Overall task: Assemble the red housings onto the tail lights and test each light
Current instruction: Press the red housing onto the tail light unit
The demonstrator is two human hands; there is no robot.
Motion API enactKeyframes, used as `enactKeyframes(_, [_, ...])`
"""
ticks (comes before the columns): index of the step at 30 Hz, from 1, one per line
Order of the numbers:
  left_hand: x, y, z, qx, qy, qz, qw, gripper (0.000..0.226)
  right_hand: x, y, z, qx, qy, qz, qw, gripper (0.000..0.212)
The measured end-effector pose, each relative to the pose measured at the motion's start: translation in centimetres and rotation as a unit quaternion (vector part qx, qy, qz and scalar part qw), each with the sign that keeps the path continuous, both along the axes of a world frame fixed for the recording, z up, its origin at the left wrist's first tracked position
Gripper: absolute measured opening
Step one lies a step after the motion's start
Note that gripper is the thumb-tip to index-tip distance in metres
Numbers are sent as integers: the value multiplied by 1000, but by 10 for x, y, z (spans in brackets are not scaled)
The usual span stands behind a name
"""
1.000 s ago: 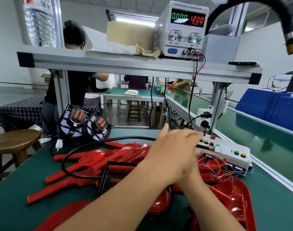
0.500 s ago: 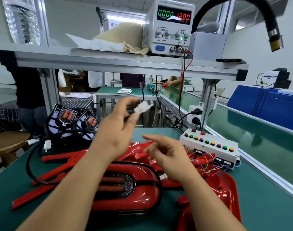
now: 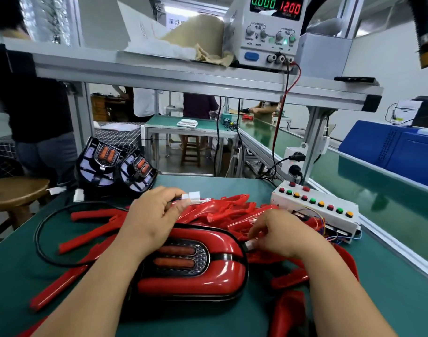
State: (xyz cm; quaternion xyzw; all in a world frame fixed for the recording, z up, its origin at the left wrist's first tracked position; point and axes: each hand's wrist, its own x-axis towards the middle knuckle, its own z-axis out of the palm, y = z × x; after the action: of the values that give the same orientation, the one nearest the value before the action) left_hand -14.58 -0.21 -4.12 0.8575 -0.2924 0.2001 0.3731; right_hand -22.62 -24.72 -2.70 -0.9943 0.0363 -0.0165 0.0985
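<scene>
A tail light with its red housing (image 3: 203, 271) lies face up on the green bench in front of me, unlit. My left hand (image 3: 152, 215) pinches a white plug connector (image 3: 191, 197) just above the pile of red housings (image 3: 227, 210). My right hand (image 3: 283, 233) pinches a second white connector (image 3: 250, 244) at the light's right end. The white test box with coloured buttons (image 3: 317, 205) sits to the right. Two bare tail lights (image 3: 115, 164) stand at the back left.
A power supply (image 3: 269, 27) reading 0.000 and 12.00 stands on the shelf, red and black leads running down. A black cable (image 3: 40, 239) loops on the left of the bench. A wooden stool (image 3: 15, 190) is at left. People work behind.
My left hand has come down from chest height to just above the housings with the white connector. My right hand has dropped to the light's right end and taken a second connector.
</scene>
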Motion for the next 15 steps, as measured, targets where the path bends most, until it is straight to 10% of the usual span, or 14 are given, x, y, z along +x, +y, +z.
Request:
enactKeyframes(7, [0,0,0,-23,4,-29,999,40,6,4,-7,-90,-10,-78,993,25])
enactKeyframes(15, [-8,-12,2,3,-43,-67,997,35,9,9,-5,106,-296,23,949,7])
